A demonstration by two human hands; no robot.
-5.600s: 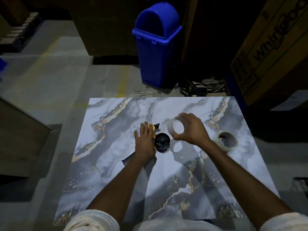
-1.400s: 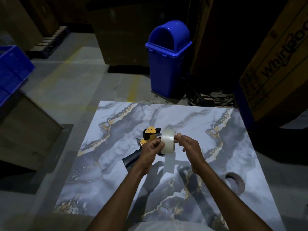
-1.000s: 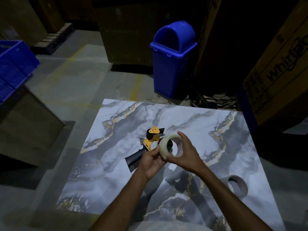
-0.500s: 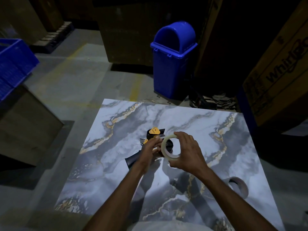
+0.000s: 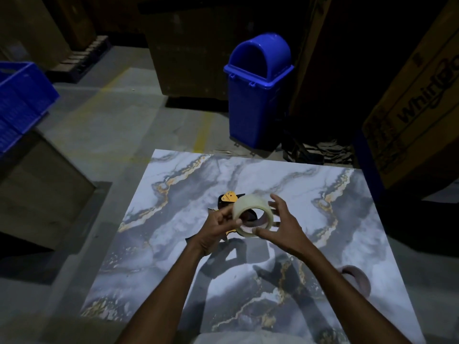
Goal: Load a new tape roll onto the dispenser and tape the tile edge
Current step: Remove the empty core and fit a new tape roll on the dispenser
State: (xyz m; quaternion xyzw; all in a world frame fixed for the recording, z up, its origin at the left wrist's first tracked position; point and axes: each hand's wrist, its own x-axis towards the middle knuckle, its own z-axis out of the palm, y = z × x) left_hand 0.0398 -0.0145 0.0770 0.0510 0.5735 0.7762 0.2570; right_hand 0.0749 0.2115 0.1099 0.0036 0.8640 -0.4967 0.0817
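Tape roll (image 5: 252, 214) held over the tile (image 5: 323, 219).
We pinch its rim with our left hand (image 5: 218, 229); our right hand (image 5: 283, 227) cups it, fingers spread; dispenser (image 5: 229, 198) behind.

Single head-worn wide-angle view, looking forward and steeply down from above the person's forearms. The marbled tile (image 5: 248, 244) fills the lower centre at close range, with both hands near the frame's middle. Farther off, toward the top, stand a blue bin (image 5: 257, 93), a blue crate (image 5: 19, 100) at left and a cardboard box (image 5: 419, 115) at right.
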